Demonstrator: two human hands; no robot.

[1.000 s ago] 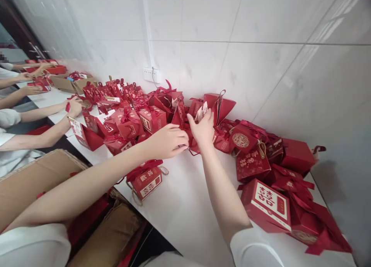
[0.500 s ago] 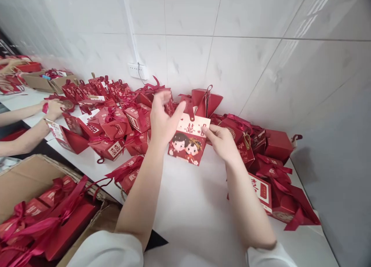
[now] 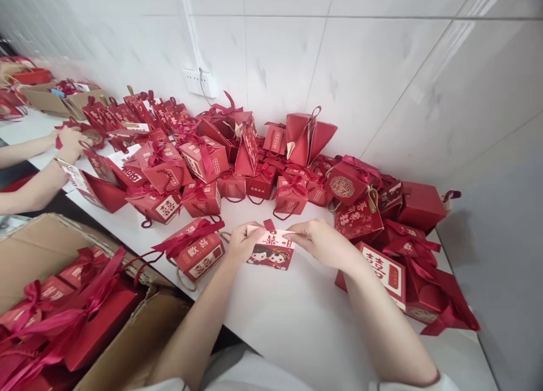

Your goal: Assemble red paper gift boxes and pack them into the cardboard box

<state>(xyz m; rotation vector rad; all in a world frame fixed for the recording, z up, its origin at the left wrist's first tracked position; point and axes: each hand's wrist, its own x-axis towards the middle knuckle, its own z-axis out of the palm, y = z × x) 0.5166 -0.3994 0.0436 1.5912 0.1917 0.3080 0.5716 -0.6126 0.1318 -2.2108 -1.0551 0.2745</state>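
A red and cream card-like box (image 3: pixel 271 256) with two cartoon figures and a small red loop at its top is held low over the white table (image 3: pixel 292 323). My left hand (image 3: pixel 245 243) pinches its upper left corner. At the upper right corner, my right hand (image 3: pixel 314 239) grips it with thumb and fingers. Left of my left hand lies a red box with a bow (image 3: pixel 199 249). Small red boxes with cord handles stand just beyond the card, one of them (image 3: pixel 291 196) closest behind it.
Many red gift boxes (image 3: pixel 163 167) line the wall side, more (image 3: pixel 384 272) at the right. An open cardboard box (image 3: pixel 38 232) of red boxes sits lower left. Another person's hands (image 3: pixel 72 145) touch a red item at the far left. A socket strip (image 3: pixel 199 83) is on the wall.
The card has come down closer to the table and tilted flatter. My left hand, open before, has closed on its left corner. My right hand has moved down with it.
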